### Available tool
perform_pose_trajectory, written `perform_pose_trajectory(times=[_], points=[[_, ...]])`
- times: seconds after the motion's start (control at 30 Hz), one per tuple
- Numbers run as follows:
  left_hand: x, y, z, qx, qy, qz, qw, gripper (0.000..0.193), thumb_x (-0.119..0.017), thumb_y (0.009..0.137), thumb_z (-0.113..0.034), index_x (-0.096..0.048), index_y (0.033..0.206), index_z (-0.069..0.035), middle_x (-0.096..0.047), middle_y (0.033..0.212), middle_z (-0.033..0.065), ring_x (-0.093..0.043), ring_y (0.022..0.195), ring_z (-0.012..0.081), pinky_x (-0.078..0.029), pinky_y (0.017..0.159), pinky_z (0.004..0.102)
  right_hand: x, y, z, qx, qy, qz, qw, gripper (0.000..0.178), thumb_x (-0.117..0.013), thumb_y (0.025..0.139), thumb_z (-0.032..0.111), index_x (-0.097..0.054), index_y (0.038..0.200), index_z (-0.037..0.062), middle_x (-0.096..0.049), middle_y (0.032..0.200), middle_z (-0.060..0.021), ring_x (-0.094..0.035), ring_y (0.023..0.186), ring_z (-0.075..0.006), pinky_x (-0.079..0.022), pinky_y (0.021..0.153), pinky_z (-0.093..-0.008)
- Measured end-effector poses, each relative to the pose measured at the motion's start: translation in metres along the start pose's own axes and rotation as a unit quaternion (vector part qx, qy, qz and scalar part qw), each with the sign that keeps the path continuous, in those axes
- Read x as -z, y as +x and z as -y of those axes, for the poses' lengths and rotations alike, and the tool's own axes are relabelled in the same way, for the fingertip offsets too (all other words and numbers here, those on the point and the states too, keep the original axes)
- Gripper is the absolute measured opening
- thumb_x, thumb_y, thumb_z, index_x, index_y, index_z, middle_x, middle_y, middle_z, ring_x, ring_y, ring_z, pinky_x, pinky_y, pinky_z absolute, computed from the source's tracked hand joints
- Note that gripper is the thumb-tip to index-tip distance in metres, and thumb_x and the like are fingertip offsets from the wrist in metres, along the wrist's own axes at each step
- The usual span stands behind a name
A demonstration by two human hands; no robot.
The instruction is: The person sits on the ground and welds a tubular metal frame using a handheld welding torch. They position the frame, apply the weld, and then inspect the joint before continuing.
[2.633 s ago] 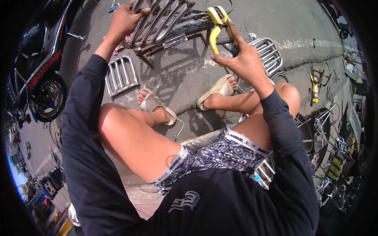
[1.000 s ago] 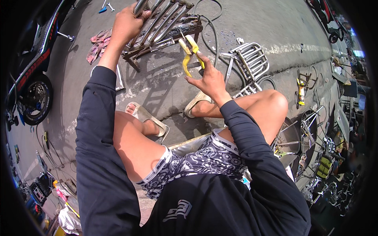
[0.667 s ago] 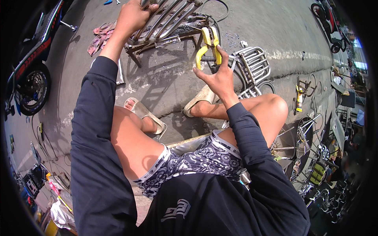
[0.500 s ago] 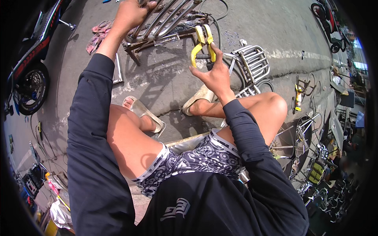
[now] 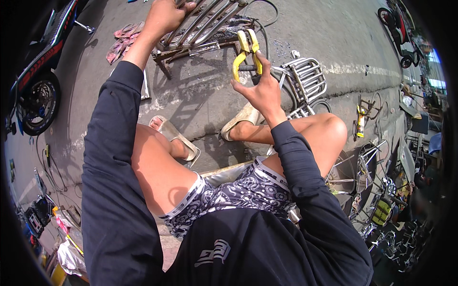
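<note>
The one view is a wide fisheye from the left of two cameras worn side by side on the person's head. It faces steeply down, upright and unmirrored. The dark sweatshirt (image 5: 272, 248) lies nearest the lens; the left hand (image 5: 164, 20) and right hand (image 5: 265, 91) are farther out. Beyond them the pavement (image 5: 329, 31) spreads wide, its lines bending toward the black rim of the view.

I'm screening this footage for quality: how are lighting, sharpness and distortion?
Head view: hard daylight, dark shadows on the grey pavement; head view: yellow clamp-shaped tool in the right hand looks fairly sharp; head view: fisheye curvature, black corners.
</note>
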State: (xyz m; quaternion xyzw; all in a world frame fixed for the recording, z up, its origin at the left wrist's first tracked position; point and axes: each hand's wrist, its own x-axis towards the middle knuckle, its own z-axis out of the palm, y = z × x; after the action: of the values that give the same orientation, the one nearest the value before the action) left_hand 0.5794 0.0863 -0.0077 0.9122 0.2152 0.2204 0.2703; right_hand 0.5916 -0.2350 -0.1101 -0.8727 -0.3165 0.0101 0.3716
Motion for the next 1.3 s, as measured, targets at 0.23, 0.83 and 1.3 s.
perform_pose_trajectory(times=[0.23, 0.83, 1.3], points=[[-0.001, 0.0, 0.003, 0.006, 0.005, 0.001, 1.0, 0.032, -0.079, 0.089, -0.032, -0.076, 0.1, -0.002, -0.073, 0.087, 0.0267, -0.073, 0.084, 0.0416, -0.054, 0.076, 0.0495, -0.005, 0.001, -0.007, 0.039, -0.003, -0.019, 0.999, 0.102, -0.092, 0.075, 0.044, -0.032, 0.153, 0.0178, -0.069, 0.127, -0.0252, -0.073, 0.109, -0.0411, -0.058, 0.093, -0.0467], [0.004, -0.003, 0.0, 0.063, -0.021, 0.054, 0.996, 0.028, -0.079, 0.091, -0.027, -0.075, 0.107, -0.004, -0.076, 0.092, 0.0226, -0.074, 0.088, 0.0363, -0.054, 0.078, 0.0467, 0.009, -0.009, 0.012, 0.019, 0.036, -0.017, 0.999, 0.102, -0.092, 0.074, 0.045, -0.033, 0.153, 0.0175, -0.069, 0.128, -0.0242, -0.073, 0.109, -0.0435, -0.06, 0.089, -0.0493], [-0.001, -0.02, -0.011, -0.083, -0.055, 0.049, 0.994, 0.024, -0.077, 0.092, -0.014, -0.072, 0.112, -0.003, -0.076, 0.091, 0.0195, -0.074, 0.084, 0.0283, -0.056, 0.079, 0.042, -0.001, -0.041, 0.054, 0.048, 0.056, 0.055, 0.996, 0.108, -0.096, 0.07, 0.036, -0.033, 0.154, 0.0144, -0.067, 0.132, -0.0238, -0.072, 0.115, -0.0372, -0.059, 0.095, -0.0433]])
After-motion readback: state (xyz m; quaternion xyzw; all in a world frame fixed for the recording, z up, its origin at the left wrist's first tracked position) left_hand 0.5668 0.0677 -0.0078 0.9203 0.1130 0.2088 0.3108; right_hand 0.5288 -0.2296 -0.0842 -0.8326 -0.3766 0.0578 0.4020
